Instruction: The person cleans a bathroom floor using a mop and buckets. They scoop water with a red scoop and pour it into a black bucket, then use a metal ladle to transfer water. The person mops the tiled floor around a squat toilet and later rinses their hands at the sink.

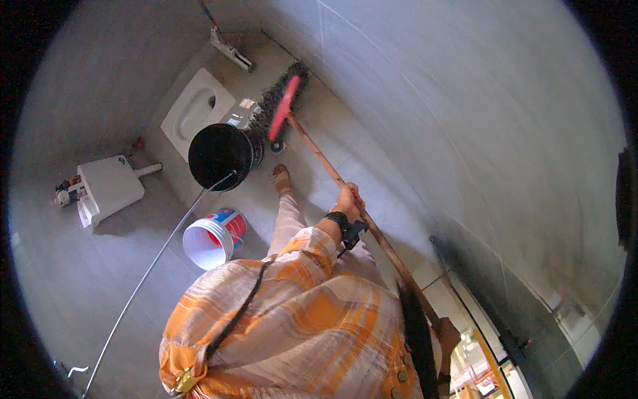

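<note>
A long wooden handle (321, 157) runs diagonally from the lower right up to a red cross-bar head (284, 108). Dark grey shaggy fibres (271, 97) lie on the floor along that head, like a mop's fringe. My left hand (350, 199), with a black strap and small device at the wrist, is wrapped around the handle's middle. Close to my right side, my right hand (447, 336) is in shadow around the handle's upper part. Left of the red head stands a black bucket (219, 157), and a thin metallic hose (159, 257) reaches into its mouth.
Beyond the bucket is a white squat toilet pan (197, 109). A white-headed floor tool (230, 50) leans in the far corner. A white cistern (112, 187) sits on the left wall, and a white printed bucket (212, 242) is near my left leg. Tiled wall (448, 124) rises on the right.
</note>
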`<state>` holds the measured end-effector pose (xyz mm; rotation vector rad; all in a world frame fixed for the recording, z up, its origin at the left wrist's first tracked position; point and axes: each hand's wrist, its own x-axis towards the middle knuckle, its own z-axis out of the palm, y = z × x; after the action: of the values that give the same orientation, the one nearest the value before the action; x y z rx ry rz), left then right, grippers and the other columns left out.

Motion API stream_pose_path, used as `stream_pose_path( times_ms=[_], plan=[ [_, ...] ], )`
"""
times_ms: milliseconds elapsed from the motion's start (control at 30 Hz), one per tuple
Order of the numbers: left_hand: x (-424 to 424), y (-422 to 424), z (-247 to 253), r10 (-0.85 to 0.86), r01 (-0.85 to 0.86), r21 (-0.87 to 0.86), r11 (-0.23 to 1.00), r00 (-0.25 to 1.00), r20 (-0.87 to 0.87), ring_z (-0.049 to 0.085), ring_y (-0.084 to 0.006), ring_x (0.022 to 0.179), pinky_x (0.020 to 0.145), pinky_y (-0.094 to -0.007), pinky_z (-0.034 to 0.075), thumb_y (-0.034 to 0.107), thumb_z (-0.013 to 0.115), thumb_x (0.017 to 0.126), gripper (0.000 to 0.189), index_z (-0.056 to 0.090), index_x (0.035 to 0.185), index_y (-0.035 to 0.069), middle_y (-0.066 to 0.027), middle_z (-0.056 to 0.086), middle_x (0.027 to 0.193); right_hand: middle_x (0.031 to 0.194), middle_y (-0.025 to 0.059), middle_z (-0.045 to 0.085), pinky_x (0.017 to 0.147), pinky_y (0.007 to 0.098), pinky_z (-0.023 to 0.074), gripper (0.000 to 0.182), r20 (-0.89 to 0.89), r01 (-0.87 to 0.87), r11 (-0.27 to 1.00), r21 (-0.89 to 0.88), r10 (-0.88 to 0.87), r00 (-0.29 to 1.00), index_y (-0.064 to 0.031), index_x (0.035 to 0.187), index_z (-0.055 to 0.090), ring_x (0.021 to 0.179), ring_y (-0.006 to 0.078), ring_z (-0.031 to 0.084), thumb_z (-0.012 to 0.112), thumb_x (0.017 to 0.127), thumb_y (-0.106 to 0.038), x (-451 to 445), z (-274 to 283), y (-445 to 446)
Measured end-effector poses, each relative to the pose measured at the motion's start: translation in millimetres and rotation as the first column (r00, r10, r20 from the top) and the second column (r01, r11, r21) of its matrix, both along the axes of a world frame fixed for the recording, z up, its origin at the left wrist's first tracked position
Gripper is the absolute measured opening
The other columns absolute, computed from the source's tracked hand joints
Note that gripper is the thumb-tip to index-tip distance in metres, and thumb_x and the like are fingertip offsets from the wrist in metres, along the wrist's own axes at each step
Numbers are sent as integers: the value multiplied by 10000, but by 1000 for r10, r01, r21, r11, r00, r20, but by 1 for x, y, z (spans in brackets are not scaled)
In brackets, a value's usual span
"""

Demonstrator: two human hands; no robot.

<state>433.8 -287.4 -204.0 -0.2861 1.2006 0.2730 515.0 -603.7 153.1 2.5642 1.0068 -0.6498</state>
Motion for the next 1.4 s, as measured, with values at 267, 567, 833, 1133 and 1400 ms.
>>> stream_pose_path(
  times_ms=[267,567,833,1133,1400],
  plan=[
    [4,2,58,-78,83,7,997,955,-285,424,-202,496,462,-365,384,264,499,845,255,399,708,74,-61,417,587,579,91,525,456,357,423,175,-1,3,992,129,-3,1000,-74,606,505,516,280,536,650,652,-161,35,-93,-91],
    [41,-27,136,-58,34,-219,975,993,-107,438,-210,533,532,-367,464,193,534,847,215,388,783,49,-54,364,613,495,132,503,447,401,413,200,-168,114,993,-3,-113,979,-56,570,528,466,323,512,625,682,-189,99,-2,-133],
    [11,43,14,-133,127,-57,990,982,-132,437,-213,497,531,-337,454,163,475,866,206,411,701,57,-56,378,564,595,162,580,510,424,461,300,-430,196,972,-132,-234,872,-100,971,549,572,335,595,656,723,-230,33,15,68],
    [-21,45,-58,-222,216,-82,973,972,-77,418,-226,447,460,-356,405,226,463,873,253,450,681,61,-55,407,556,609,120,598,494,342,478,346,-342,109,988,-108,-140,929,-89,1016,550,504,260,597,603,675,-83,-3,23,112],
    [-76,15,-51,-289,297,444,845,953,-88,385,-185,489,471,-354,401,141,524,803,152,413,719,81,-37,381,589,552,107,564,470,353,449,192,-220,128,990,-66,-139,966,-47,668,560,492,264,560,679,629,-192,-21,-38,30]
  ],
)
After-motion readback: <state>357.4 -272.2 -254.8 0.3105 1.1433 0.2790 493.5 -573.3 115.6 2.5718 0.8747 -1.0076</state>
